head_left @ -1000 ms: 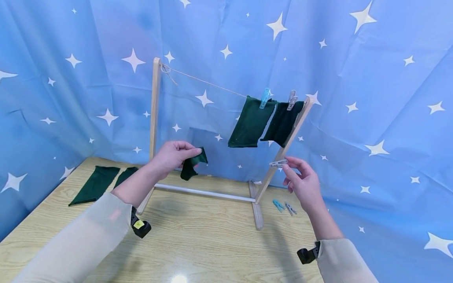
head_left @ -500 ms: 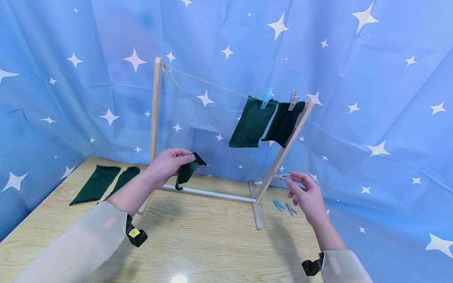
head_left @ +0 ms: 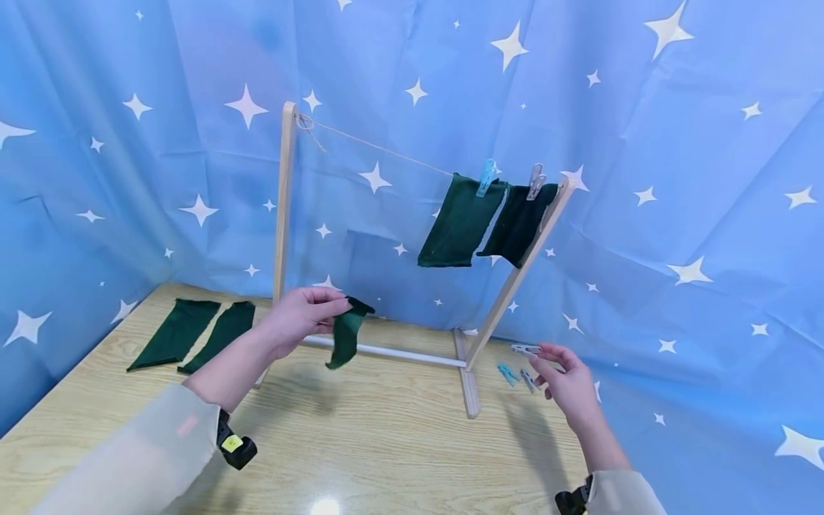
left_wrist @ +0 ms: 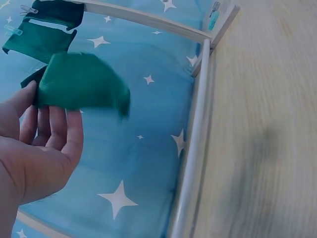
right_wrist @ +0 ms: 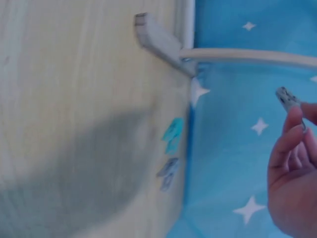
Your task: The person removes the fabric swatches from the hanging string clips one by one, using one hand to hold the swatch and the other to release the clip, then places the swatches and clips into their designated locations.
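Note:
A small dark green cloth hangs from my left hand, pinched at its upper edge between thumb and fingers. In the left wrist view the cloth is slightly blurred and sags to one side. My right hand pinches a grey clothespin by one end, above the table's right side. In the right wrist view that clothespin points away from the fingertips. Two green cloths hang on the string, one under a blue clothespin, the other under a grey clothespin.
A wooden frame stands on the table, its string tied between two posts. Flat at the left lie two green cloths. A blue clothespin and a grey clothespin lie by the frame's right foot.
Both hands have come down, the left drifting a little left with its cloth, the right moving slightly right with its clothespin. The hanging cloths have stayed in place.

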Demonstrator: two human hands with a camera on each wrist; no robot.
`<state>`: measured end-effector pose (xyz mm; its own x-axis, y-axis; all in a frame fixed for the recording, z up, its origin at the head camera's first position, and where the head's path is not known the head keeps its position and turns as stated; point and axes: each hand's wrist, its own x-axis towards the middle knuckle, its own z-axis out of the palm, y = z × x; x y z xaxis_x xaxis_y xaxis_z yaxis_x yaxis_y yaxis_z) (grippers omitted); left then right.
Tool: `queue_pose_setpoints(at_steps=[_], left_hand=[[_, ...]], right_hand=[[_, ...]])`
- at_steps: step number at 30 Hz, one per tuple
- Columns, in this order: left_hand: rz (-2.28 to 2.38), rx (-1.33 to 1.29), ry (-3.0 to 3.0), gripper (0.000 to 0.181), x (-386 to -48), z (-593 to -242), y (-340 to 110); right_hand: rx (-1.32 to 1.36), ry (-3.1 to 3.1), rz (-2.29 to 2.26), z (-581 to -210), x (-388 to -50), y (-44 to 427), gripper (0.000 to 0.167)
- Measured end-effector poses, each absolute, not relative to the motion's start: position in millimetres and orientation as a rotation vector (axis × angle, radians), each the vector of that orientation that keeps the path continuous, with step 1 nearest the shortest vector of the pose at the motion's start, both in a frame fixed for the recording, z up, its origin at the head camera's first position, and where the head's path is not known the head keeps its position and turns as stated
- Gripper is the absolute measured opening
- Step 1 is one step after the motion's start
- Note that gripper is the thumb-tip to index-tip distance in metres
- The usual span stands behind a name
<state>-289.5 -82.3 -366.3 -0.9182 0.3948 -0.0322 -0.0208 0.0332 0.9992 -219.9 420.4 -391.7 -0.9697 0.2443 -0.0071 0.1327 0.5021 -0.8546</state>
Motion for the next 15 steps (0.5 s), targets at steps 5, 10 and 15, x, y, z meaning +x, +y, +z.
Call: queue_pose_setpoints(at_steps=[5,10,15], left_hand=[[1.991,0.332,1.93,0.03,-287,-374,-82],[1.961,0.252,1.944,0.031,-286,-381,-83],[1.945,0.185,1.951,0.033,-283,-392,-87]], right_hand=[[-0.401,-2.694,1.436,-416,-222,429,0.055],[-0.463,-2.765,1.398,-438,-218,435,0.053],[-0.536,-2.79,1.401,-454,-212,436,0.052]])
